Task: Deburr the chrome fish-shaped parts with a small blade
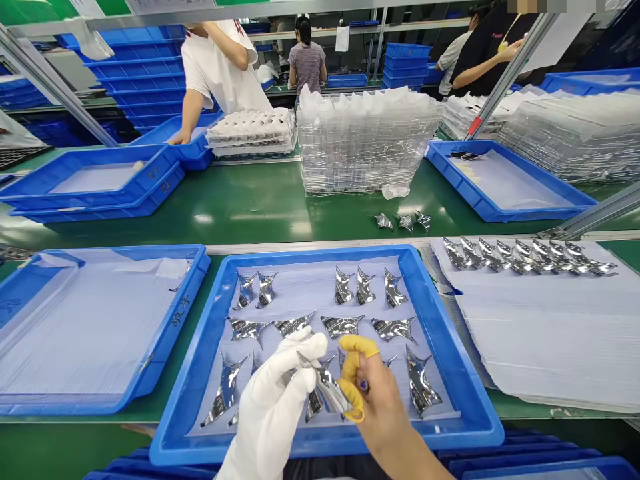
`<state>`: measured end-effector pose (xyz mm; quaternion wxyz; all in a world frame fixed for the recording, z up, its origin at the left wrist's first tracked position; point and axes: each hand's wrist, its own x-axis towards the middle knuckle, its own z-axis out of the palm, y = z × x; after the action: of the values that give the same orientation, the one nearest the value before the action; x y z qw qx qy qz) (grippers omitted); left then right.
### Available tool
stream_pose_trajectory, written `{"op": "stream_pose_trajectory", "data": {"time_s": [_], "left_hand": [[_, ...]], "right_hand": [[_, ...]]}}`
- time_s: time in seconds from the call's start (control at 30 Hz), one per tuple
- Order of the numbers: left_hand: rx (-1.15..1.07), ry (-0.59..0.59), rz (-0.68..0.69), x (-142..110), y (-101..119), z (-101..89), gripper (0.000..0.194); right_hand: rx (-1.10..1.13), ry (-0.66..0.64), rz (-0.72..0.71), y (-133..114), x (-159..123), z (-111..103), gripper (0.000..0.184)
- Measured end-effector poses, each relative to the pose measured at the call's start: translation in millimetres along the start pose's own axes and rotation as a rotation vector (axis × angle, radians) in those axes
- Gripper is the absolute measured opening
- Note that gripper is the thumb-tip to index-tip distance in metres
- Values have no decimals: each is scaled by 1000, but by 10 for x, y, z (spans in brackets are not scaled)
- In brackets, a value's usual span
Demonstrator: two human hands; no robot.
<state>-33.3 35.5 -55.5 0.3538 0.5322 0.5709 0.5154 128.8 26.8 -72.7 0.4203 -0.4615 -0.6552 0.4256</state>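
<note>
At the far left of the green counter (250, 213), a blue tray (185, 300) lay lined with clear plastic film. Two stacked blue trays (100, 200) sat beyond it, and farther back a co-worker in a white shirt (215, 67) rested a hand (179, 138) inside another blue tray (195, 143).

Straight ahead of the person stood a blue tray (320, 448) lined with a white sheet, with rows of pointed, mirror-bright chrome pieces (344, 287) spaced across it. The person's hands were low over the near part of this tray. The left hand (270, 393), in a white glove, had its fingers (307, 343) closed on the upper end of a single chrome piece (325, 388). The bare right hand (380, 407) pinched the same piece from the other side, with yellow finger cots (353, 373) pressed against it. The piece hung between the two hands, just above the lower rows.

Across the counter, three loose chrome pieces (403, 222) lay in a small cluster, just in front of a tall stack of clear plastic trays (367, 143). To the right, another blue tray (500, 203) sat on the counter. Nearer the person, a long overlapping row of chrome pieces (530, 257) lay along a white corrugated sheet (550, 340).
</note>
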Motion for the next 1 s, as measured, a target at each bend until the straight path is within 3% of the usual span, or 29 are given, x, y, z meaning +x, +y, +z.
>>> {"op": "stream_pose_trajectory", "data": {"time_s": [0.1,0.3,0.63,1.0], "left_hand": [[-21,-27,-25,-7,-41,-1,26],[-69,-23,-53,-40,10,-115,31],[-174,-52,-120,-67,92,-45,29],[-237,23,-113,-55,84,-67,33]], "right_hand": [[-36,-39,81,-124,-14,-86,40],[-103,-113,-149,-330,53,-226,39],[99,-98,-300,-351,161,-139,37],[126,-54,-374,-348,189,-86,34]]}}
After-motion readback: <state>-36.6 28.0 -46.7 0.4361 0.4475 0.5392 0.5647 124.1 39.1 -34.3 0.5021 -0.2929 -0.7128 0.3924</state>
